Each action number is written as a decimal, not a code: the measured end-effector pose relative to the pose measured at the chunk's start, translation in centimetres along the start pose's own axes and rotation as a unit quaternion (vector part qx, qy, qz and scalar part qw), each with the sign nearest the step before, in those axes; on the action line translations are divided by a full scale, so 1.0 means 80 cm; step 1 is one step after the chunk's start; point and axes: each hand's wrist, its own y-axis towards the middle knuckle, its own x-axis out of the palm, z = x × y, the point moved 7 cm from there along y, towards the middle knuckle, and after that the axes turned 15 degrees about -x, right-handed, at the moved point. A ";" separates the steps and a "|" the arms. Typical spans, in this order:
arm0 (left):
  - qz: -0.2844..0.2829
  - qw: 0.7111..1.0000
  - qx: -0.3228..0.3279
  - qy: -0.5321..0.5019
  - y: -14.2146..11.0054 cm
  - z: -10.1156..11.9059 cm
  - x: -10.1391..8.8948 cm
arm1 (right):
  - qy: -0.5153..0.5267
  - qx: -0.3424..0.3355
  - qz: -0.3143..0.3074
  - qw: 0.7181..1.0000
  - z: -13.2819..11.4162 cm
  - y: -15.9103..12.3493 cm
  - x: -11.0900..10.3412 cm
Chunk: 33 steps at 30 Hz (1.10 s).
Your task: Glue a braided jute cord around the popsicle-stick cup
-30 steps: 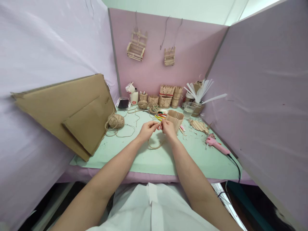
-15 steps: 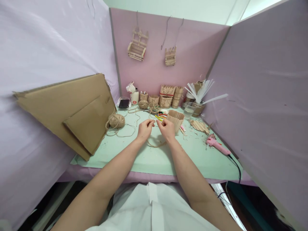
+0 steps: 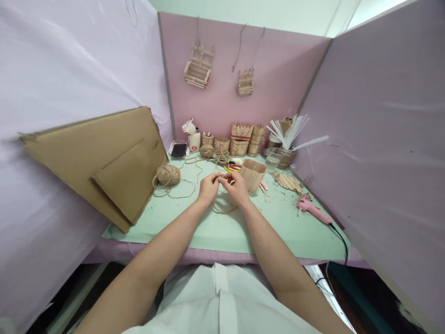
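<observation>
My left hand (image 3: 209, 188) and my right hand (image 3: 236, 186) meet over the middle of the table, fingertips pinched together. Between them they hold a piece of twine (image 3: 224, 211), whose loose length curves down below the hands onto the green tabletop. The part in the fingertips is mostly hidden. Just right of my right hand stands a cup of upright wooden sticks (image 3: 253, 175), apart from it. Behind the hands lie pliers with red and yellow handles (image 3: 232, 168), partly covered by my fingers.
A ball of twine (image 3: 168, 175) lies to the left by leaning cardboard (image 3: 114, 162). At right are a pink glue gun (image 3: 314, 211) with its cord, loose wooden sticks (image 3: 288, 183) and a plastic cup (image 3: 274, 158). Stick-covered holders (image 3: 239, 147) line the back.
My right hand has shifted slightly left and its fingers have opened out from a tighter curl, so both hands' fingertips now meet. The cup of sticks stays put.
</observation>
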 end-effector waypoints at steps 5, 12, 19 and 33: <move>-0.057 0.998 -0.012 -0.003 0.001 -0.003 0.011 | 0.027 0.033 0.036 0.998 0.008 0.000 -0.007; -0.126 0.986 -0.058 -0.096 0.011 -0.022 0.025 | 0.159 0.146 0.059 0.975 0.035 -0.007 0.002; -0.120 0.985 -0.061 -0.106 0.004 -0.013 0.022 | 0.192 0.177 0.055 0.964 0.039 -0.009 0.005; -0.085 0.990 -0.009 -0.111 0.001 0.003 0.012 | 0.258 0.191 0.069 0.944 0.041 -0.006 0.005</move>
